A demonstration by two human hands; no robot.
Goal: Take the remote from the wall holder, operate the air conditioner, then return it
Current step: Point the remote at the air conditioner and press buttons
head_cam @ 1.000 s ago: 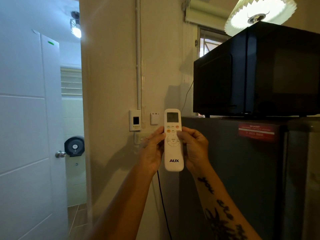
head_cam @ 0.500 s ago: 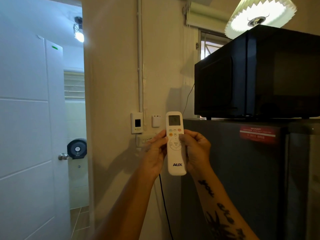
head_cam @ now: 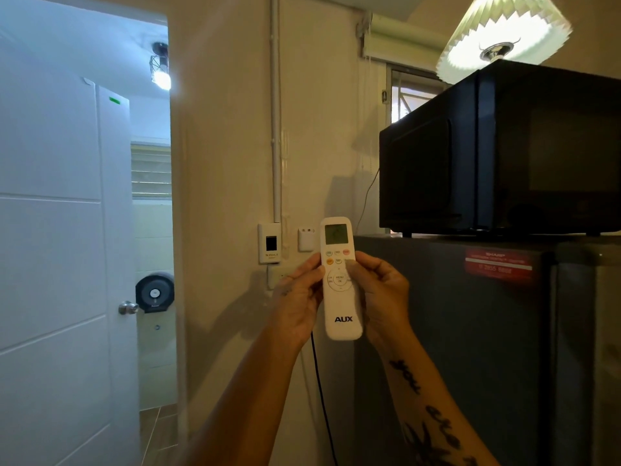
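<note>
Remote (head_cam: 340,280) is white, AUX-branded, held upright in mid-air in front of the beige wall (head_cam: 228,163), off any holder. Screen end up, logo end down, display lit but digits unreadable.

Left hand (head_cam: 297,304) grip: fingers wrapped on the remote's left edge, thumb at the button rows. Right hand (head_cam: 383,297) grip: closed on the right edge, thumb tip on the small buttons just under the display. Both grips pinching the remote between them. Right forearm carries dark tattoo lettering.

Behind the remote on the wall: white switch plate (head_cam: 269,243) with a dark window, a small white box (head_cam: 305,239) just beside it, and an outlet partly hidden by the left hand. White conduit (head_cam: 275,112) runs up the wall from the plate. Black cable (head_cam: 322,398) hangs down below the hands.

Right side: grey fridge (head_cam: 470,348) with red sticker, black microwave (head_cam: 504,149) sitting on top. Pleated ceiling lamp (head_cam: 504,31) lit above it.

Left side: white door (head_cam: 57,247) open, knob visible, tiled bathroom beyond with black paper dispenser (head_cam: 154,292) on its wall.
</note>
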